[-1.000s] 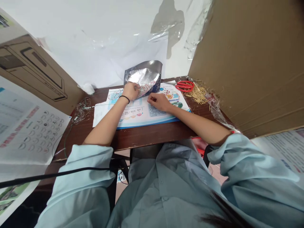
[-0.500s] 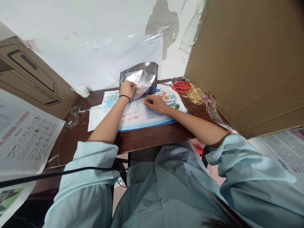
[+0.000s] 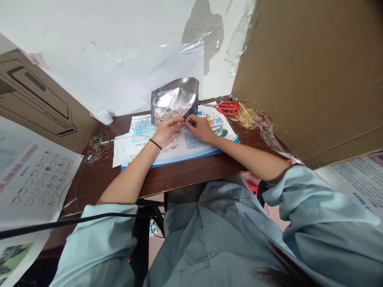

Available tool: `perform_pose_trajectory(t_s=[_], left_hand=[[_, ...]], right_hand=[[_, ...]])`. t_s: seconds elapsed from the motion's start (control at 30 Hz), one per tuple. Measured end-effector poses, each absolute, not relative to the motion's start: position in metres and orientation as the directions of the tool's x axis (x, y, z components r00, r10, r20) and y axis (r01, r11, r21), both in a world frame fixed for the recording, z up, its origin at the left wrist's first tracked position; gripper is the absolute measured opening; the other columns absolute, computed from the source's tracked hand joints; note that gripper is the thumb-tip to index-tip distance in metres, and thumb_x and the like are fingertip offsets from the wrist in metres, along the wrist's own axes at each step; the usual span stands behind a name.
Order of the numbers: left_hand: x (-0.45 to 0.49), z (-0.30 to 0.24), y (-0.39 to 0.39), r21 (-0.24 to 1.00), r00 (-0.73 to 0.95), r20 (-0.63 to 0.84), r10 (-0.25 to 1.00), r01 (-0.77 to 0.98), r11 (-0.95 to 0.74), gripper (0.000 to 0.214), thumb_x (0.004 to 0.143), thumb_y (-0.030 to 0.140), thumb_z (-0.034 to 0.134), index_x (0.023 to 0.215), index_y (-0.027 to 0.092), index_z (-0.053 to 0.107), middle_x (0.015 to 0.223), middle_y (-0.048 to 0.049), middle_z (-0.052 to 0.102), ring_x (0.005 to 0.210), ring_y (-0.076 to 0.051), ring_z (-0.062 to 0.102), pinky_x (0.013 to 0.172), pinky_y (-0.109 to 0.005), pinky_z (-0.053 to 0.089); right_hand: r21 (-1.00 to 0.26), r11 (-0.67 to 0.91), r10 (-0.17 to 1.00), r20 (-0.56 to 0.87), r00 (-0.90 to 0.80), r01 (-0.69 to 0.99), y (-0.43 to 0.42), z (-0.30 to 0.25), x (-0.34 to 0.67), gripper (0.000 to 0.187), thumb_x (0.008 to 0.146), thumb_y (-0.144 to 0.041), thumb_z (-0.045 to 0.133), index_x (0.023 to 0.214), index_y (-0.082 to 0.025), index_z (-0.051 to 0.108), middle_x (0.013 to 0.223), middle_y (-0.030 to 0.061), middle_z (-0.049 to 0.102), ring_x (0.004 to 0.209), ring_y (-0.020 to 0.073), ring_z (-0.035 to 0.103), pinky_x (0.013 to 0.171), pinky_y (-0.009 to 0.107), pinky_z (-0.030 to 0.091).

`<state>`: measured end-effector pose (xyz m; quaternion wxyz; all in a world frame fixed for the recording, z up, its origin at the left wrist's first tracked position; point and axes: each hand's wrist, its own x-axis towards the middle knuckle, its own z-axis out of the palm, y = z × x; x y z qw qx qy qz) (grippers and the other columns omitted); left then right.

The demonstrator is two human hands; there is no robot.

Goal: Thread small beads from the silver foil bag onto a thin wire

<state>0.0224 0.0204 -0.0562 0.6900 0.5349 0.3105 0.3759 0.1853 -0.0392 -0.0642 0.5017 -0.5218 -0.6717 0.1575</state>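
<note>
My left hand [image 3: 170, 131] and my right hand [image 3: 198, 126] meet fingertip to fingertip over a printed sheet [image 3: 143, 159]. Thumb and forefinger of each are pinched together; whatever lies between them is too small to make out. Just behind the hands stands a silver-lined pouch [image 3: 176, 97], its mouth wide and small coloured beads [image 3: 170, 113] inside. A thin thread strung with white beads [image 3: 105, 142] runs across the table from a tangle at the left toward my left hand.
Red-handled scissors [image 3: 228, 108] lie right of the pouch, beside a heap of thin golden sticks [image 3: 245, 117] and crumpled clear plastic [image 3: 269, 133]. Cardboard boxes [image 3: 311, 79] flank the brown table [image 3: 179, 179], with a white wall behind. A white crumpled wad [image 3: 104, 117] sits at back left.
My left hand has come out of the pouch, moving toward me and right, to meet my right hand. The right hand has shifted only slightly.
</note>
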Motion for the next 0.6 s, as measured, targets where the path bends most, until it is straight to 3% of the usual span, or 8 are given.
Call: perform_pose_trajectory(t_s=[0.27, 0.6], left_hand=[[0.0274, -0.0552, 0.0198, 0.966, 0.494, -0.037, 0.869, -0.205, 0.158, 0.009, 0.074, 0.012, 0.073, 0.081, 0.015, 0.068, 0.075, -0.0015, 0.067, 0.069, -0.008, 0.061, 0.070, -0.021, 0.050], [0.0261, -0.0523, 0.0188, 0.967, 0.531, -0.059, 0.846, -0.181, 0.181, 0.013, 0.071, 0.009, 0.074, 0.080, 0.015, 0.067, 0.077, -0.0030, 0.069, 0.070, -0.009, 0.063, 0.069, -0.022, 0.051]], right_hand=[[-0.732, 0.392, 0.846, 0.525, 0.095, 0.556, -0.0393, -0.0636, 0.1863, 0.015, 0.083, -0.030, 0.050, 0.072, -0.020, 0.053, 0.068, -0.0003, 0.059, 0.063, 0.0125, 0.048, 0.065, 0.028, 0.038], [-0.726, 0.379, 0.851, 0.517, 0.091, 0.573, -0.0411, -0.0624, 0.1856, 0.016, 0.084, -0.030, 0.050, 0.071, -0.020, 0.052, 0.066, -0.0006, 0.058, 0.061, 0.0120, 0.047, 0.063, 0.028, 0.037]])
